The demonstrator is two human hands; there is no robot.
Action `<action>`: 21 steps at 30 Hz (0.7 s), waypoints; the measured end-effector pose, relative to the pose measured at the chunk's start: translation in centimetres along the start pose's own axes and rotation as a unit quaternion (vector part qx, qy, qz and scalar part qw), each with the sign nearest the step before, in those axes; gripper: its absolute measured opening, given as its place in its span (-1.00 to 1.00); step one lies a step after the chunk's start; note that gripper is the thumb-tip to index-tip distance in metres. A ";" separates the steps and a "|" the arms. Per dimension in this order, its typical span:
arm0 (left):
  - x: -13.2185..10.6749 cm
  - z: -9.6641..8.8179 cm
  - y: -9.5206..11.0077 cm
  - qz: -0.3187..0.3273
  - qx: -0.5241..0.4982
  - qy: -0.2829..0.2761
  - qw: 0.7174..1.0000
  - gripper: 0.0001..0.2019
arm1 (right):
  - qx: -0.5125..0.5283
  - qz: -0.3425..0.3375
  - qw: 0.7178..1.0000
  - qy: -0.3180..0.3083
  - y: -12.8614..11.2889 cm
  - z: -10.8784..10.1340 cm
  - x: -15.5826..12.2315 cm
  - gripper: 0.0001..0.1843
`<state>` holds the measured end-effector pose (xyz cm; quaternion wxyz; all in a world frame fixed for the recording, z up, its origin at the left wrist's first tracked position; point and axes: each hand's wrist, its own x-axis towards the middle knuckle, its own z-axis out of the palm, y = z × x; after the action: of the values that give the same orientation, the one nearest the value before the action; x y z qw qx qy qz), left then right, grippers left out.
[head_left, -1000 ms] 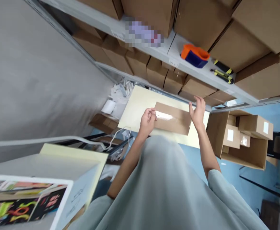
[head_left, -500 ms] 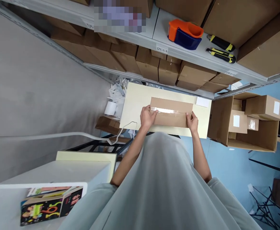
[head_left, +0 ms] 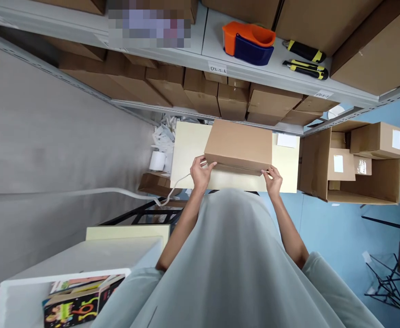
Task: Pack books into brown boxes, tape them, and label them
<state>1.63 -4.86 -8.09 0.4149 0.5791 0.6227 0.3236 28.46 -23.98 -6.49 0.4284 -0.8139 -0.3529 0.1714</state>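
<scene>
A brown cardboard box is over the cream tabletop, a plain face turned up and a narrow side facing me. My left hand grips its near left corner, the thumb along the lower edge and the fingers at the left end. At the near right corner, my right hand pinches the lower edge between thumb and fingers. The box's underside is hidden. A white paper slip lies on the tabletop to the right of the box.
Above the table runs a grey shelf with boxes, an orange and blue holder and box cutters. A large open carton with smaller boxes stands at right. A white cable crosses from the left.
The box has been turned over: its taped face was up, and now a plain face is up. Both hands have shifted to its near lower corners.
</scene>
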 end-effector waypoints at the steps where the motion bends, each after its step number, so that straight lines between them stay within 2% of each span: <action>1: -0.3 0.1 -0.7 -0.013 0.001 -0.004 1.000 -0.61 | -0.007 0.005 1.000 -0.015 0.5 0.4 -0.8 -0.42; 5: -1.3 0.3 -2.6 -0.028 -0.016 -0.019 0.999 -0.67 | -0.036 0.027 0.996 -0.071 1.3 1.4 -4.0 -0.44; 8: -1.2 0.0 -3.1 -0.037 -0.011 -0.004 0.999 -0.51 | -0.038 0.018 0.989 -0.140 1.0 1.5 -5.6 -0.48; 10: -0.7 -0.2 -3.3 -0.068 -0.021 -0.005 0.997 -0.40 | -0.038 0.004 0.980 -0.194 0.9 1.3 -5.5 -0.51; 11: -0.5 -0.3 -3.3 -0.085 -0.031 -0.014 0.996 -0.37 | -0.037 0.006 0.979 -0.201 0.9 1.1 -5.0 -0.50; 13: -0.3 -0.2 -3.3 -0.126 -0.058 -0.035 0.990 -0.31 | -0.027 0.033 0.985 -0.164 1.1 0.8 -2.9 -0.45; 15: -0.8 0.2 -3.1 -0.199 -0.094 -0.045 0.974 -0.23 | -0.002 0.077 0.991 -0.105 1.6 0.7 0.3 -0.31; 17: -2.1 0.9 -2.7 -0.273 -0.130 -0.053 0.952 -0.20 | 0.027 0.110 0.990 -0.086 1.9 0.9 3.9 -0.12; 19: -3.8 1.6 -2.0 -0.314 -0.167 -0.101 0.929 -0.27 | 0.053 0.122 0.983 -0.129 2.0 1.4 7.0 -0.04; 21: -5.2 2.3 -1.2 -0.311 -0.204 -0.182 0.910 -0.34 | 0.075 0.113 0.971 -0.194 1.6 1.9 9.3 -0.06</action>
<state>3.04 -10.30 -9.42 0.7098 0.3074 0.6054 0.1877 34.43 -16.76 -8.68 0.3890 -0.7654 -0.3210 0.3997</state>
